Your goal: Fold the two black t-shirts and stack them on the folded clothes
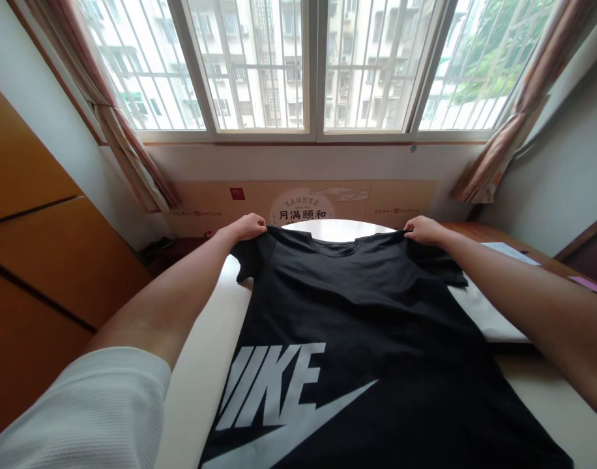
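A black T-shirt [357, 326] with a large white logo lies spread front-up on a white round table [201, 365], collar toward the window. My left hand [247, 227] is closed in a pinch on the shirt's left shoulder. My right hand [422, 229] is closed the same way on the right shoulder. Both arms are stretched out forward over the shirt. The short sleeves hang out to either side below my hands.
A wooden cabinet [39, 260] stands at the left. A printed cardboard panel [303, 205] leans under the wide window [313, 65], with curtains at both sides. White paper [494, 319] lies under the shirt at the right, and a wooden desk [547, 260] holds papers.
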The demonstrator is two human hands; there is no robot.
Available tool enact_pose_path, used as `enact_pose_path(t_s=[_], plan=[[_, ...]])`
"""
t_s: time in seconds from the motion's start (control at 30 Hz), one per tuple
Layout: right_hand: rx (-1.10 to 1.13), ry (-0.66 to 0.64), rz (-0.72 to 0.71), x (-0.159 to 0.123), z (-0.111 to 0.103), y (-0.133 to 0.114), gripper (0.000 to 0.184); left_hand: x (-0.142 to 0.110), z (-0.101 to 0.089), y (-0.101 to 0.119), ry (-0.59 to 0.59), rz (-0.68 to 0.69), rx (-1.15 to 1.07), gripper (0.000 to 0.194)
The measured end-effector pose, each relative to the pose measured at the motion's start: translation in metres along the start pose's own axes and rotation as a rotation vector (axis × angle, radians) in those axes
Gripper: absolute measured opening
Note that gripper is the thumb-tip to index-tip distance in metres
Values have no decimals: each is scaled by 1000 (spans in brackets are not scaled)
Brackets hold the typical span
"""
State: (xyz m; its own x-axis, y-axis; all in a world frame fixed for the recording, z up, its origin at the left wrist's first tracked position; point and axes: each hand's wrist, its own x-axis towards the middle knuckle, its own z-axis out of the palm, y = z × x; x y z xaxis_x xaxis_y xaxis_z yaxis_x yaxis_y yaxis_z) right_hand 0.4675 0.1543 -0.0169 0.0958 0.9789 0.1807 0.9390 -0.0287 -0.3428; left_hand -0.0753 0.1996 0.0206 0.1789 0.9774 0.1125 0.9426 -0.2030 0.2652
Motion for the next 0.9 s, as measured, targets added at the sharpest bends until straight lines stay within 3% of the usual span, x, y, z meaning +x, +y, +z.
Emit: enact_pose_path(t_s=[0.13,0.23,0.3,0.4,0.47,0.57,0.7,0.77,0.83,0.9], plan=[[-112,65,74,10,-15,-8,24,22,-16,6,165,-26,93,32],[-188,132,169,9,-16,-26,47,27,-11,26,252,-149,279,53],[-227,101,140,3,-12,-44,61,21,1,47,215,-142,369,62],[-214,-31,-70,-22,-3,-79,53,-5,25,79,90,90,356,52],[-144,-132,-251,-56,0,-102,42,-34,40,93,-10,273,278,43],[84,-360,-550,-138,-2,-122,40,-94,55,98,-120,421,114,38],[194,-617,-597,-261,-10,-115,55,-194,62,88,-144,420,-61,36],[144,-614,-526,-307,-12,-101,53,-246,62,84,-138,426,-103,32],[124,-535,-482,-337,-14,-87,33,-298,61,80,-101,422,-110,33],[137,-425,-479,-357,-15,-74,14,-345,60,74,-32,406,-105,45]])
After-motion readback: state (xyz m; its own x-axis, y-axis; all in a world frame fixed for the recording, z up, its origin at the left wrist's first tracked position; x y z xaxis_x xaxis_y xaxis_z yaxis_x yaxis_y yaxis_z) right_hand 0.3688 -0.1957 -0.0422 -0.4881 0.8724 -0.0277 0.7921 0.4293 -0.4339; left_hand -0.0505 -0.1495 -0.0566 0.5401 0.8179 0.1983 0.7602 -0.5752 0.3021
